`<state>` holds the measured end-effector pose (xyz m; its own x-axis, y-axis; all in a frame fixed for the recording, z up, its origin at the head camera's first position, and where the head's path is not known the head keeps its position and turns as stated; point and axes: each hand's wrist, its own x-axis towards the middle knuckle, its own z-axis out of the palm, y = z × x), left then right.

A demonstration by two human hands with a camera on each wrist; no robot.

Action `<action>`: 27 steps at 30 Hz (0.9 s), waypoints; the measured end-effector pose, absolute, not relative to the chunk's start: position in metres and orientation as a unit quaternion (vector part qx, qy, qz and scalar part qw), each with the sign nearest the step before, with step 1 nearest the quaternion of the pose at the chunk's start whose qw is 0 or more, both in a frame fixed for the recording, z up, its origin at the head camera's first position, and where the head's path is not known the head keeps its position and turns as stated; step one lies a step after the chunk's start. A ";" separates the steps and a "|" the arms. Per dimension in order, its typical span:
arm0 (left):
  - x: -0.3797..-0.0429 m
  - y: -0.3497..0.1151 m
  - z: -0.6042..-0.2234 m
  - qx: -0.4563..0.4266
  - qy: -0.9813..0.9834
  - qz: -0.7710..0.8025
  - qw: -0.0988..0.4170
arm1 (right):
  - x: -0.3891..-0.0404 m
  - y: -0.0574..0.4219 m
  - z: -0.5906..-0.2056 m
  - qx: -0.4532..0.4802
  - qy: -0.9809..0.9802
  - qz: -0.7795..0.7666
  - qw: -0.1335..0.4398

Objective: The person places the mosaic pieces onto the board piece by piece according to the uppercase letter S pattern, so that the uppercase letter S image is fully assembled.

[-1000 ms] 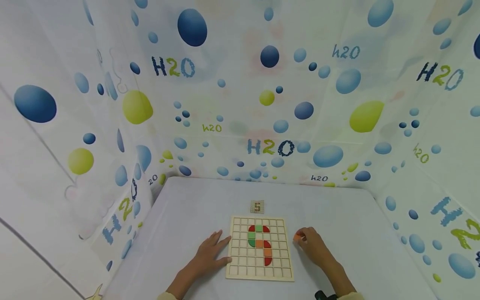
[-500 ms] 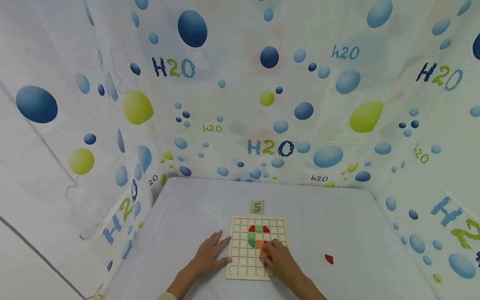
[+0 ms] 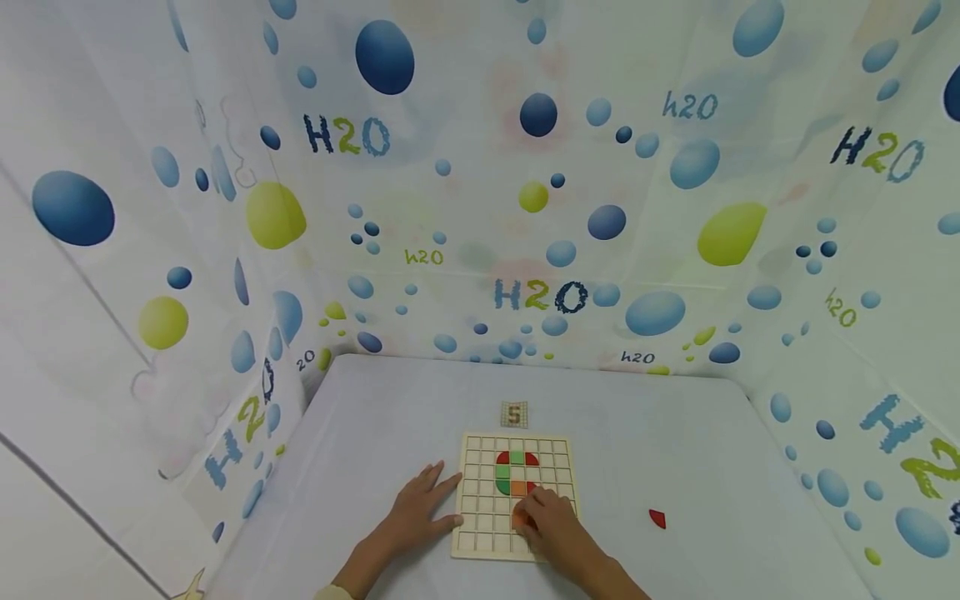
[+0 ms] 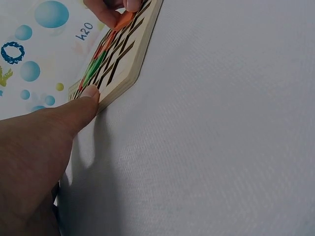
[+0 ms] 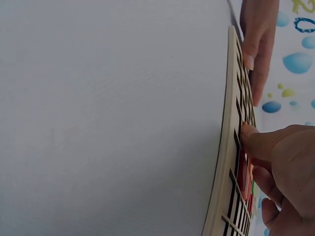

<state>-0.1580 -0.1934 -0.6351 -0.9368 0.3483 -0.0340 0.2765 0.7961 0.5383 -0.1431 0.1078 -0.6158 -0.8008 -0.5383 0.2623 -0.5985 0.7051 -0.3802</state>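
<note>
A light wooden grid board (image 3: 480, 546) lies on the white table. Red, green and orange tiles form a curved shape in its cells, among them a green square (image 3: 517, 457). My right hand (image 3: 553, 527) is over the lower middle of the board and pinches an orange tile (image 4: 124, 20) between thumb and fingers, close to the cells. It hides the lower part of the colored shape. My left hand (image 3: 420, 507) lies with fingers spread at the left side, thumb and index fingertips touching the board's edge.
A small card (image 3: 514, 414) with an S-like pattern on a grid lies just behind the board. One red quarter-round tile (image 3: 657, 518) sits on the table to the right. A bubble-printed curtain (image 3: 465, 208) surrounds the table at the back and sides.
My right hand has moved left from beside the board to over it, carrying the orange tile, then shifted slightly left and down. The red tile on the right came into view. My left hand stayed put.
</note>
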 end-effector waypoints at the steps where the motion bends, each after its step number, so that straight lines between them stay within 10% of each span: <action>1: -0.158 -0.193 -0.635 0.165 0.945 0.273 0.065 | -0.144 0.108 -0.616 0.316 -0.918 0.230 0.070; 27: -0.155 -0.193 -0.630 0.166 0.944 0.277 0.065 | -0.148 0.144 -0.609 0.247 -0.941 0.226 0.043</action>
